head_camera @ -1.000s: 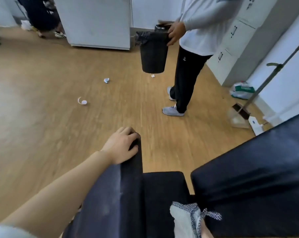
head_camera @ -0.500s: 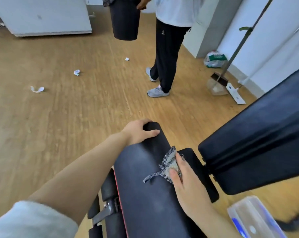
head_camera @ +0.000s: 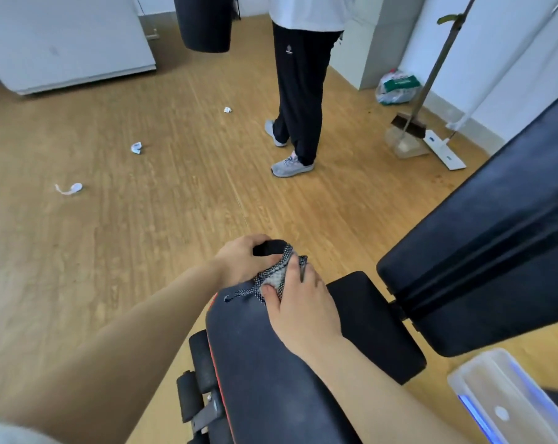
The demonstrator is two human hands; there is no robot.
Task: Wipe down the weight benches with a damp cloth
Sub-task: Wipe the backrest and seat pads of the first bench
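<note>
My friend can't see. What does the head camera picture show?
A right hand presses a checked cloth onto a dark bench pad, while the left hand grips the pad's far end. Beyond, a person stands on a wooden floor with paper scraps.

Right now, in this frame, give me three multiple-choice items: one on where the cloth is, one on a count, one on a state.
1. Where is the cloth?
A. On the floor by the broom
B. At the far end of the bench pad, under the right hand
C. In the plastic tub

2. How many paper scraps lie on the wooden floor?
A. Three
B. One
C. Six

3. What is the left hand doing?
A. Hanging free
B. Holding the bin
C. Gripping the pad's far end

Answers:
1 B: the right hand presses the cloth onto the bench pad.
2 A: scraps at and.
3 C: the left hand curls over the pad's end.
</note>
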